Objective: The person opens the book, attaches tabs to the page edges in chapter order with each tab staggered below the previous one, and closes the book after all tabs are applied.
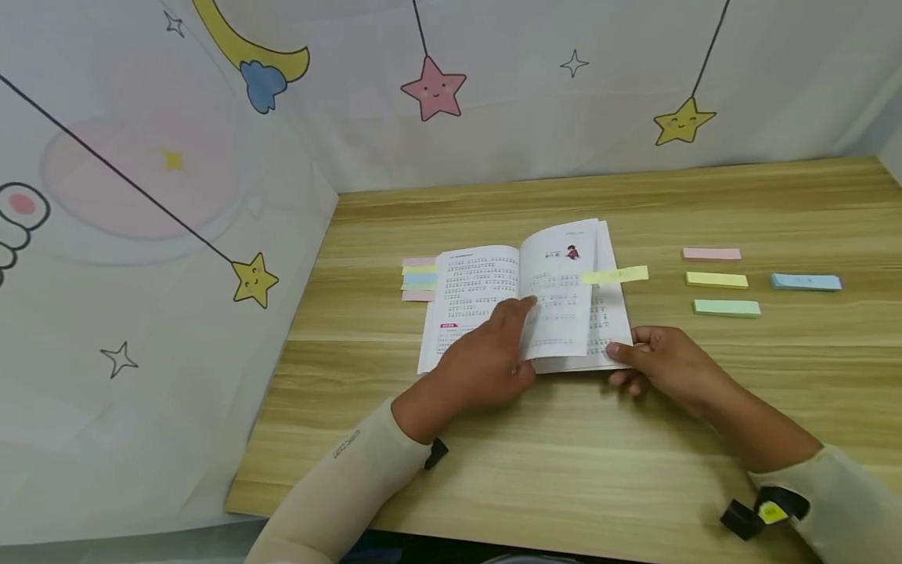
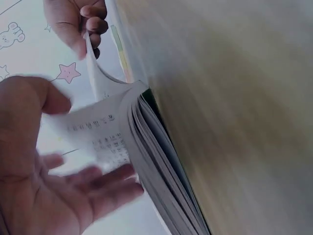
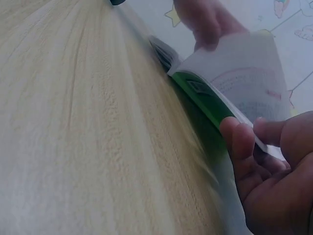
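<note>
An open book (image 1: pixel 479 286) with printed pages lies on the wooden table. A yellow sticky tab (image 1: pixel 613 275) sticks out from the right edge of a partly raised page (image 1: pixel 564 321). My left hand (image 1: pixel 486 364) reaches over the book's lower middle beside that page, its thumb and fingers spread apart in the left wrist view. With thumb and fingers, my right hand (image 1: pixel 665 364) pinches the book's lower right corner. The green cover (image 3: pixel 205 98) shows underneath in the right wrist view. Pink, yellow and blue tabs (image 1: pixel 419 279) jut from the left edge.
Right of the book lie pads of sticky tabs: pink (image 1: pixel 712 254), yellow (image 1: pixel 716 280), green (image 1: pixel 727 308) and blue (image 1: pixel 806 282). A pale curtain (image 1: pixel 507 117) printed with stars borders the wooden table (image 1: pixel 564 462) at the back and left.
</note>
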Demonstrator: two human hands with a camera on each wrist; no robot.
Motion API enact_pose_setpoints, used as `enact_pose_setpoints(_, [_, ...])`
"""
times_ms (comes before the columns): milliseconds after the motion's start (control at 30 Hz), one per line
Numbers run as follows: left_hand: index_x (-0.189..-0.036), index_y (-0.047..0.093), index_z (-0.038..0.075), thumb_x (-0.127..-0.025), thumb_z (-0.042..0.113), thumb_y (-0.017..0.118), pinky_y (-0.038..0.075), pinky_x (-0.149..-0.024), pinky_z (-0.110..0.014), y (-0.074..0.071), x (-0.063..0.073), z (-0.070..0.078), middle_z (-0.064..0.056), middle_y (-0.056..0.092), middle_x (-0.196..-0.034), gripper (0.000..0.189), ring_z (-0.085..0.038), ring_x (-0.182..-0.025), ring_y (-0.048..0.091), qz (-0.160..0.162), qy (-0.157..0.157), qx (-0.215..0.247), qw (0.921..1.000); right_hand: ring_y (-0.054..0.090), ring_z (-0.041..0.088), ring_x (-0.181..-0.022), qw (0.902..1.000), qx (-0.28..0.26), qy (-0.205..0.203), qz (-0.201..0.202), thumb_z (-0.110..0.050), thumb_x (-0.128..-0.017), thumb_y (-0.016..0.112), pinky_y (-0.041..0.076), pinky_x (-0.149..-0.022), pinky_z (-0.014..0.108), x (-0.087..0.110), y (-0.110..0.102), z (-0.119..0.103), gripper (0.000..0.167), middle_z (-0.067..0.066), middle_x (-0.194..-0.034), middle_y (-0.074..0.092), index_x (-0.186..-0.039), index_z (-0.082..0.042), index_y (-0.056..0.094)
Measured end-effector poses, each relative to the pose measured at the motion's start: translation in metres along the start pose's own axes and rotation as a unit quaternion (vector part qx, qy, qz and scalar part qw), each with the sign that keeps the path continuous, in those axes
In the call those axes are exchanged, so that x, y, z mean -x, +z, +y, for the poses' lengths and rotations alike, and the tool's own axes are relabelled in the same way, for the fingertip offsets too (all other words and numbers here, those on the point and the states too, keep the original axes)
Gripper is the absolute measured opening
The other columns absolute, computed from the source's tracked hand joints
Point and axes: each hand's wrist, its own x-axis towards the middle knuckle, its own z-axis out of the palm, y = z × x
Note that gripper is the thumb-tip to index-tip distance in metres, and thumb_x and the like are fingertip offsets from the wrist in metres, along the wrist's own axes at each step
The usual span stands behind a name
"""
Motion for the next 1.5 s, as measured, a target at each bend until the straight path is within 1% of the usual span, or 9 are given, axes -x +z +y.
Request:
enact_pose_setpoints(167, [-0.157,0.025,0.002,-0.079,0.011,0.057,0.053,-0.084,-0.041,-0.008,0.006,-0.002,-0.017,0.041,-0.150,0.084,-0.031,-0.124,0.055,0.148,-0.011,-0.026,0.9885,0.069,0.020,-0.066,0.9998,-0.002,0.019,-0.001,-0.020,-0.105,0.062,0.055,-0.058,0.031,-0.001,-0.001,0.001,0.040,0.017,-0.086,0.075,-0.126,0.013,0.056])
enact_pose_setpoints(300, [-0.149,0.042,0.002,-0.075,0.005,0.059,0.047,-0.098,-0.048,-0.012,0.009,-0.001,-0.019,0.050,-0.139,0.076,-0.036,-0.121,0.055,0.267,-0.037,-0.133,0.9537,0.066,0.020,-0.060,0.9993,0.013,0.034,0.003,-0.021,-0.104,0.063,0.053,-0.054,0.033,-0.001,-0.001,0.001,0.040,0.017,-0.084,0.075,-0.125,0.011,0.057])
enact_pose_setpoints(433, [-0.134,0.060,0.012,-0.079,0.006,0.065,0.038,-0.106,-0.059,-0.012,0.012,-0.001,-0.019,0.052,-0.129,0.056,-0.039,-0.120,0.049,0.293,-0.102,-0.266,0.9127,0.058,0.019,-0.052,0.9980,0.035,0.051,0.011,-0.025,-0.102,0.065,0.050,-0.050,0.034,0.000,-0.001,0.001,0.040,0.016,-0.081,0.075,-0.125,0.007,0.056])
enact_pose_setpoints(500, [-0.123,0.064,0.014,-0.080,0.006,0.069,0.035,-0.108,-0.061,-0.010,0.014,-0.001,-0.019,0.053,-0.126,0.044,-0.039,-0.120,0.047,0.267,-0.117,-0.304,0.9071,0.056,0.019,-0.051,0.9975,0.041,0.057,0.012,-0.025,-0.101,0.067,0.049,-0.049,0.034,0.000,-0.001,0.001,0.041,0.016,-0.081,0.075,-0.125,0.006,0.055])
enact_pose_setpoints(767, [-0.136,0.066,0.020,-0.092,0.014,0.066,0.042,-0.105,-0.040,-0.002,0.014,0.013,-0.006,0.057,-0.139,0.045,-0.026,-0.126,0.051,0.001,0.070,-0.149,0.9863,0.055,0.017,-0.052,0.9961,0.061,0.063,0.010,-0.023,-0.099,0.069,0.045,-0.046,0.030,0.000,-0.001,0.003,0.050,0.015,-0.080,0.075,-0.132,0.005,0.044])
enact_pose_setpoints(900, [-0.144,0.060,0.029,-0.097,0.016,0.059,0.040,-0.108,-0.049,0.003,0.013,0.019,-0.001,0.050,-0.150,0.049,-0.027,-0.134,0.045,-0.087,0.051,-0.137,0.9854,0.059,0.017,-0.056,0.9948,0.077,0.067,0.009,-0.023,-0.100,0.068,0.042,-0.045,0.029,0.000,0.000,0.003,0.055,0.014,-0.081,0.075,-0.137,0.006,0.041])
enact_pose_setpoints(1267, [-0.145,0.059,0.033,-0.095,0.016,0.059,0.037,-0.108,-0.053,0.006,0.008,0.020,0.002,0.047,-0.154,0.053,-0.028,-0.137,0.040,-0.115,0.041,-0.142,0.9823,0.069,0.020,-0.069,0.9762,0.200,0.067,0.048,-0.042,-0.103,0.060,0.045,-0.057,0.033,0.007,-0.032,-0.005,0.061,0.007,-0.090,0.076,-0.141,0.004,0.047])
enact_pose_setpoints(1367, [-0.145,0.058,0.034,-0.095,0.017,0.060,0.035,-0.109,-0.054,0.006,0.008,0.022,0.003,0.046,-0.154,0.053,-0.028,-0.138,0.038,-0.123,0.036,-0.151,0.9801,0.072,0.026,-0.079,0.9496,0.282,0.009,0.136,-0.044,-0.105,0.051,0.048,-0.063,0.036,0.009,-0.070,0.000,0.055,0.013,-0.096,0.076,-0.132,0.004,0.057])
enact_pose_setpoints(1500, [-0.146,0.057,0.035,-0.095,0.019,0.060,0.033,-0.111,-0.056,0.006,0.008,0.025,0.004,0.045,-0.155,0.054,-0.027,-0.140,0.037,-0.130,0.030,-0.161,0.9779,0.061,0.050,-0.099,0.8829,0.382,-0.006,0.273,-0.039,-0.108,0.044,0.048,-0.060,0.053,0.010,-0.127,0.015,0.050,0.030,-0.114,0.065,-0.128,0.003,0.061])
